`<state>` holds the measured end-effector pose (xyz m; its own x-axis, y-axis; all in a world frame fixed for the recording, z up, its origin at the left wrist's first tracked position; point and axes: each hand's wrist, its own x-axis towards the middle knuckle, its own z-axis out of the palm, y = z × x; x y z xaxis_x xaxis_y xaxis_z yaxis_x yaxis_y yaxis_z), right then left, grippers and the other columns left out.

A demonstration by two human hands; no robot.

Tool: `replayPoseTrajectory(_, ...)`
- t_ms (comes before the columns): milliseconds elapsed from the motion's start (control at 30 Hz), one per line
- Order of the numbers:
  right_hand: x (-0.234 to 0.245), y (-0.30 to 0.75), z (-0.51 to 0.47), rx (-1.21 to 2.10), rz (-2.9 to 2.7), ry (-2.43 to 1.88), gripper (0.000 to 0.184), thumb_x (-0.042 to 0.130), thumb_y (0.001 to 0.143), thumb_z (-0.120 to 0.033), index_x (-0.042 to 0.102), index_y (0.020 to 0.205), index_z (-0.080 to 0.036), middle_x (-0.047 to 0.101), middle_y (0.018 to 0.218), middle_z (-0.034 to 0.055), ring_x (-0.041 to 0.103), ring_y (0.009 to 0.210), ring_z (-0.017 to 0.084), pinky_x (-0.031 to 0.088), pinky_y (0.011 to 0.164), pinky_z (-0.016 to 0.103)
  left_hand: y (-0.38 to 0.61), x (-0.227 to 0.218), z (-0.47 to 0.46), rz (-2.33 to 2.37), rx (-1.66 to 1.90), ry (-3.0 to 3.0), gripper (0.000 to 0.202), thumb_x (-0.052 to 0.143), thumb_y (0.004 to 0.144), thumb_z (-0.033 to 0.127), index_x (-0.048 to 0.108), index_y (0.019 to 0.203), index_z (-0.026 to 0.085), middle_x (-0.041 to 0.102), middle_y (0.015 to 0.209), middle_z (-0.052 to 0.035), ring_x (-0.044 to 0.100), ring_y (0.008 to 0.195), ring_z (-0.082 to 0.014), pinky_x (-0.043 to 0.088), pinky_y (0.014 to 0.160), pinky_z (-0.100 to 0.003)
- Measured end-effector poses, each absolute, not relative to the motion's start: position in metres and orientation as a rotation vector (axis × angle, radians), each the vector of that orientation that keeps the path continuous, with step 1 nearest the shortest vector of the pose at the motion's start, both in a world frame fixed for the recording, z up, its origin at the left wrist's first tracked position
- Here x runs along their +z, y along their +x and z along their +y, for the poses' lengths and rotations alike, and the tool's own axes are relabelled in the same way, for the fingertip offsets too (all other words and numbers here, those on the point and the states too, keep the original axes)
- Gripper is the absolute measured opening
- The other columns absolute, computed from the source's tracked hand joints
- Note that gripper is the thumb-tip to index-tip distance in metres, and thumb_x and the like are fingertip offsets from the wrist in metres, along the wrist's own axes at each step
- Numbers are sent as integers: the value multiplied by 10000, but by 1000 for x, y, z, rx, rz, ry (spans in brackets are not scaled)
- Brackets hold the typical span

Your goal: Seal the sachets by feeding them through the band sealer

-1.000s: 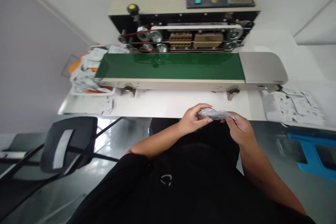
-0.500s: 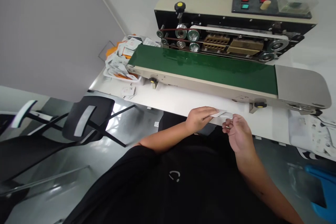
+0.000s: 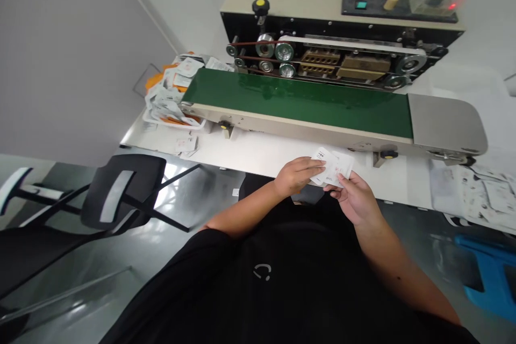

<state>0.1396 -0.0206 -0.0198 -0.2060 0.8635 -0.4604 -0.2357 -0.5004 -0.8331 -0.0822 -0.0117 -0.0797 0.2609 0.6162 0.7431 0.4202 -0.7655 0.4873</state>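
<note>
Several small white printed packets (image 3: 331,164) are fanned out between my two hands, just over the table's front edge. My left hand (image 3: 296,174) is closed on their left side, fingers lying across the front. On the right side, my right hand (image 3: 355,193) pinches them with the thumb on top. Some of the right fingers are hidden behind the packets. Just beyond my hands stands a band sealing machine (image 3: 342,21) with a green conveyor belt (image 3: 298,99). Whether the packets are sealed I cannot tell.
A white bin (image 3: 197,126) heaped with white and orange packets stands at the belt's left end, with a few loose packets (image 3: 186,144) before it. At right is a clear container (image 3: 441,183) with more packets. Black chairs (image 3: 121,188) and a blue stool (image 3: 492,279) stand below.
The packets, seen nearly edge-on before, are now tilted face-up and fanned out. My right hand has moved in and its thumb now presses on them. The view has shifted slightly right.
</note>
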Motion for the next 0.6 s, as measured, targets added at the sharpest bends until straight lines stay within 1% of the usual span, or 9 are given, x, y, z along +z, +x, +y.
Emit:
replayPoseTrajectory(100,-7,147,-10,1716,-868,-1259,435,914,816,-475,751,1123,-213,777,916,50,722,668,155,592,554,253,-90,-81,-8,1082,1574,2270,309,628,1052,221,715,1347,253,771,1348,-120,759,1218,-216,631,1046,-441)
replayPoseTrajectory(200,10,160,2,1609,-962,-1254,413,919,813,-457,765,1107,-211,777,935,57,699,656,146,618,595,290,-96,-88,-5,1143,1593,2206,289,641,1039,205,741,1306,252,779,1326,-123,762,1201,-226,644,1016,-446)
replayPoseTrajectory(300,29,174,16,1497,-989,-1259,411,958,762,-415,783,1068,-203,783,933,65,699,651,144,615,593,284,-100,-97,-3,1160,1559,2130,282,647,1030,196,756,1284,250,780,1316,-129,757,1208,-235,644,1022,-449)
replayPoseTrajectory(367,42,183,29,1431,-984,-1243,411,981,719,-382,794,1030,-189,795,945,80,714,658,155,620,586,282,-100,-102,-2,1166,1538,2078,288,650,1023,184,762,1279,252,777,1317,-130,754,1213,-238,642,1028,-447)
replayPoseTrajectory(433,56,193,48,1363,-955,-1209,391,974,711,-321,800,1029,-175,806,993,103,740,689,176,628,588,283,-100,-105,-1,1172,1529,2051,309,647,1015,160,761,1286,256,773,1321,-126,751,1216,-236,643,1030,-441)
replayPoseTrajectory(500,71,204,73,1290,-916,-1188,316,912,769,-219,795,1055,-153,808,1026,127,755,709,179,615,580,262,-99,-105,-1,1171,1523,2056,342,635,1009,128,755,1302,257,769,1329,-120,745,1228,-231,645,1034,-437)
replayPoseTrajectory(533,78,209,88,1258,-900,-1191,251,858,818,-163,787,1057,-137,805,1009,134,749,697,166,597,569,242,-99,-104,0,1170,1519,2063,357,628,1006,114,752,1309,255,767,1333,-117,741,1238,-230,645,1038,-437)
replayPoseTrajectory(600,90,219,117,1245,-911,-1222,117,722,928,-70,764,1033,-100,784,905,129,714,644,123,559,560,212,-100,-103,0,1173,1501,2074,374,618,1000,96,750,1314,252,766,1335,-116,737,1249,-230,647,1041,-439)
